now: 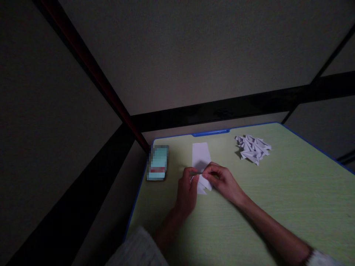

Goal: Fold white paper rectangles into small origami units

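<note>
Dim light falls on a pale green table (277,207) with a blue rim, set against dark-framed walls. Near its middle a small white paper piece (203,186) is held between both hands; whether it rests on the tabletop or just above it cannot be told. The left hand (187,190) pinches its left end, thumb and fingertips pressed together. The right hand (224,181) pinches the upper edge from the other side, so that the fingertips of both hands nearly meet. A flat white sheet (200,152) lies just beyond the piece. A heap of folded white pieces (253,147) lies well apart at the far right, and a phone (158,162) lies near the left rim.

The step in hand is judged to be a fold being creased. For it to be done well, the edges should be matched before pressure is applied, and the crease should be run outward from the pinch — not from a loose corner. In such light, alignment is probably best checked by touch.
</note>
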